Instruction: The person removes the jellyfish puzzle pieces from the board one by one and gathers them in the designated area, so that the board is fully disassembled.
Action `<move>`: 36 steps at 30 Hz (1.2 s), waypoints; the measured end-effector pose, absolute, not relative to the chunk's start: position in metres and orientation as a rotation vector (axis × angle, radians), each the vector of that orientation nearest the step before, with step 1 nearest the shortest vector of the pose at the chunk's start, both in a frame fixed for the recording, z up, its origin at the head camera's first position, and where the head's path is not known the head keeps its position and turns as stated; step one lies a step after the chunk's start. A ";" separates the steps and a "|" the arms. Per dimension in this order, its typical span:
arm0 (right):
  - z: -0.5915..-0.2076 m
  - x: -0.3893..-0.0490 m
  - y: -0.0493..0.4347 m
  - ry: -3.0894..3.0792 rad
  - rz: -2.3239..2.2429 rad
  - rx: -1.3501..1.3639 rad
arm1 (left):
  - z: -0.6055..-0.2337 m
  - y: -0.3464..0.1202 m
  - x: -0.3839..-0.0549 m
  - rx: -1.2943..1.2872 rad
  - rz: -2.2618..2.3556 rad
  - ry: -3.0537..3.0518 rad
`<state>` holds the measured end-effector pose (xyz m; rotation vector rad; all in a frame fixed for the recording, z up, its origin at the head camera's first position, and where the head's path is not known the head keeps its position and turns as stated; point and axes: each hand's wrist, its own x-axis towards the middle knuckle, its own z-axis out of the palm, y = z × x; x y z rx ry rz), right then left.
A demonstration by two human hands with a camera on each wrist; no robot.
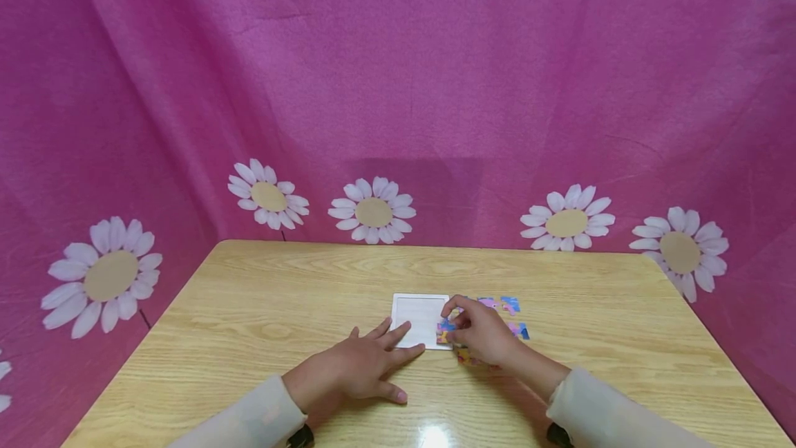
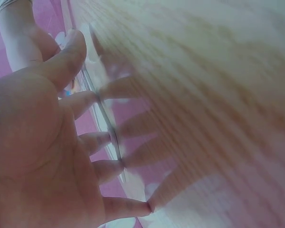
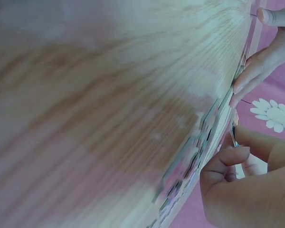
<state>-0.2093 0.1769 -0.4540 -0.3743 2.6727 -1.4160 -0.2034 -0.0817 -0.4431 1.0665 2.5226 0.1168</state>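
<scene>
A white rectangular puzzle tray with a raised rim lies flat on the wooden table. My left hand is spread wide, its fingertips resting at the tray's left and front edges; the left wrist view shows those fingers straight along the rim. Over the tray's right side, my right hand pinches a colorful jigsaw piece between thumb and fingers. Edge-on, the same thin piece shows in the right wrist view. More jigsaw pieces lie just right of the tray, partly hidden under my right hand.
The table has a light wood grain and a glossy top that reflects a lamp near its front. Behind it and at its sides hangs a pink curtain printed with white daisies. Loose pieces lie flat near my right hand.
</scene>
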 end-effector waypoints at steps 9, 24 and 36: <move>-0.458 -0.204 0.195 2.637 -1.479 -0.371 | -0.443 -0.082 -0.204 1.067 0.130 2.528; -0.456 -0.194 0.231 2.639 -1.440 -0.357 | -0.442 -0.082 -0.201 1.037 0.153 2.520; -0.459 -0.185 0.259 2.585 -1.485 -0.398 | -0.443 -0.083 -0.202 1.036 0.153 2.516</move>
